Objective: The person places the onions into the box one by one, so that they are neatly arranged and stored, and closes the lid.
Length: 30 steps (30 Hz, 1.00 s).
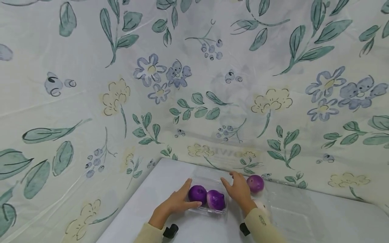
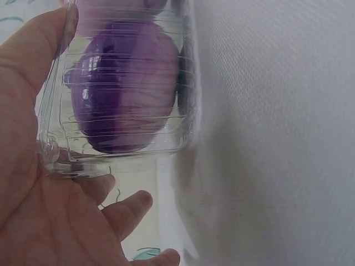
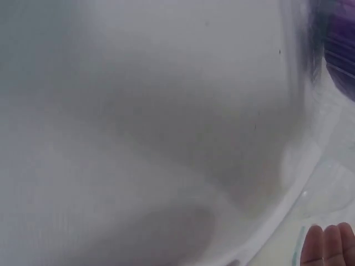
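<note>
Two purple onions (image 1: 197, 194) sit side by side in a clear plastic box (image 1: 207, 211), its clear flap (image 1: 209, 173) folded back behind. My left hand (image 1: 176, 201) is at the box's left end, thumb along the front edge and fingers extended along the side. In the left wrist view the thumb touches the ribbed box, with an onion (image 2: 127, 88) visible through its wall. My right hand (image 1: 239, 190) is near the box's right end, fingers extended toward the back and thumb apart. Its straight fingers (image 3: 331, 244) show in the right wrist view.
Another purple onion (image 1: 255, 184) is just right of my right hand. A pale round item (image 1: 261, 206) is partly hidden by the right sleeve. A clear plastic tray (image 1: 291, 204) lies farther right on the white table (image 1: 143, 192). A floral cloth (image 1: 194, 84) hangs behind the table.
</note>
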Each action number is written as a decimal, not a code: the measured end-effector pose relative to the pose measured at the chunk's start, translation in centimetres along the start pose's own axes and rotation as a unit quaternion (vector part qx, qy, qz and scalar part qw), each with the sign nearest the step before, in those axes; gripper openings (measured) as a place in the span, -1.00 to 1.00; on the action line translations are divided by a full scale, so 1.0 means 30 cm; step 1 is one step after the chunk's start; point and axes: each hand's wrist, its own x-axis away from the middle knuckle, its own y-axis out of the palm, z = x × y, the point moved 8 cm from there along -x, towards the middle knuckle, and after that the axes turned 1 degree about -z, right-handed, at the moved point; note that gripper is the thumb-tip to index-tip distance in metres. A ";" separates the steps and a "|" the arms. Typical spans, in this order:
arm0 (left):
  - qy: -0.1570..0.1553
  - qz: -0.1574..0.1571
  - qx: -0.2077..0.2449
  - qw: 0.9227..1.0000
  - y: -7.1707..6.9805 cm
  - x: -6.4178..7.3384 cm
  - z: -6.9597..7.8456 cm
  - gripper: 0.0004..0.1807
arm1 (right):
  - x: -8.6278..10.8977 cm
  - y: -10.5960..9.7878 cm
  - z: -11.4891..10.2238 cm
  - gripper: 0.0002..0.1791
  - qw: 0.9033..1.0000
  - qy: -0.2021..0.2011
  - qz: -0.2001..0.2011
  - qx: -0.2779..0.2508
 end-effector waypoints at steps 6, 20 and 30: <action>0.005 -0.002 -0.004 1.000 0.006 0.000 -0.001 0.20 | 0.002 0.020 0.011 -0.44 0.999 0.036 0.001 -0.036; 0.003 0.001 -0.004 1.000 -0.003 0.004 0.007 0.19 | 0.013 0.058 0.069 -0.28 0.976 0.150 -0.003 -0.157; 0.003 -0.004 -0.005 1.000 -0.007 0.006 0.011 0.19 | 0.022 0.108 0.105 -0.28 0.946 0.184 -0.035 -0.266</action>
